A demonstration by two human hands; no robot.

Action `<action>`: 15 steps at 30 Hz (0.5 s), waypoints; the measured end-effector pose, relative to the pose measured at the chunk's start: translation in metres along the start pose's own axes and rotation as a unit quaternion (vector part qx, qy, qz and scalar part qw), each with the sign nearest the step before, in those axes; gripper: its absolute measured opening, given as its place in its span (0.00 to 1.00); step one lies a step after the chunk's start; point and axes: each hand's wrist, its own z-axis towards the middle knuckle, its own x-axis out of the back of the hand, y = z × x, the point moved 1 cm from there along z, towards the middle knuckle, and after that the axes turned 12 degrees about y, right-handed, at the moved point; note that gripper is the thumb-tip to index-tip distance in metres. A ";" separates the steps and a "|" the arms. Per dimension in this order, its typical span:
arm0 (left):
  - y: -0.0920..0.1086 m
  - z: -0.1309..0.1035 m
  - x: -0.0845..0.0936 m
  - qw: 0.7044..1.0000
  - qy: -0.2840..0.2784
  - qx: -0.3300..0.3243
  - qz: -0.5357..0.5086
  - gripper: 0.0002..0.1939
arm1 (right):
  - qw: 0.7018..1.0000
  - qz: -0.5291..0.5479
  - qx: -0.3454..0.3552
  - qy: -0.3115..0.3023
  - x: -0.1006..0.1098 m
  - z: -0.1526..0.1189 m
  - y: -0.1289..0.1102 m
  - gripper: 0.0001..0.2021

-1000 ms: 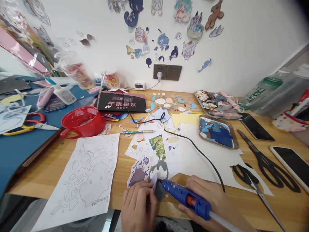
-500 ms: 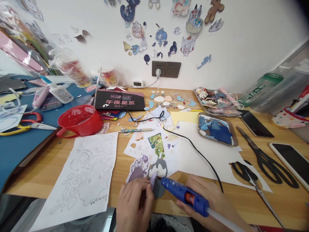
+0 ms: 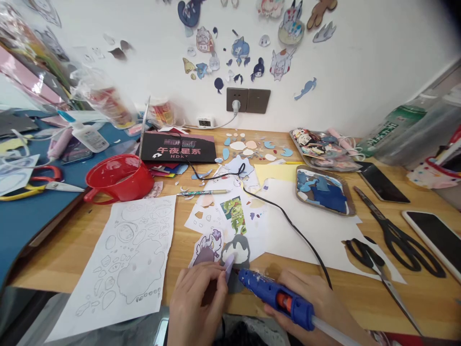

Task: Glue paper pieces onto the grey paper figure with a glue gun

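Note:
Near the table's front edge, my left hand (image 3: 200, 298) pinches a small lilac paper piece (image 3: 229, 264) between thumb and fingers. My right hand (image 3: 306, 300) is wrapped round a blue hot glue gun (image 3: 275, 294), with a clear glue stick (image 3: 333, 332) out of its back end. The gun's nozzle points left, close beside the lilac piece; I cannot tell whether they touch. Just behind lies a dark grey and white paper cutout (image 3: 236, 250). A purple and white character cutout (image 3: 207, 246) is beside it, partly hidden by my left hand.
Left of my hands lies a sheet of pencil outlines (image 3: 135, 259), with a red mug (image 3: 118, 178) behind. The gun's black cord (image 3: 288, 218) crosses white paper. On the right are black scissors (image 3: 399, 238), a second pair (image 3: 374, 264), phones and a tray of paper scraps (image 3: 300, 199).
The glue gun's tip has shifted slightly down and left along the lilac piece. My left hand has moved a little left, still pinching it. The view has tilted slightly.

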 end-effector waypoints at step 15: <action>-0.004 0.005 0.003 0.998 -0.047 0.045 -0.014 0.04 | 1.000 0.005 0.009 -0.003 0.000 -0.003 -0.002 0.12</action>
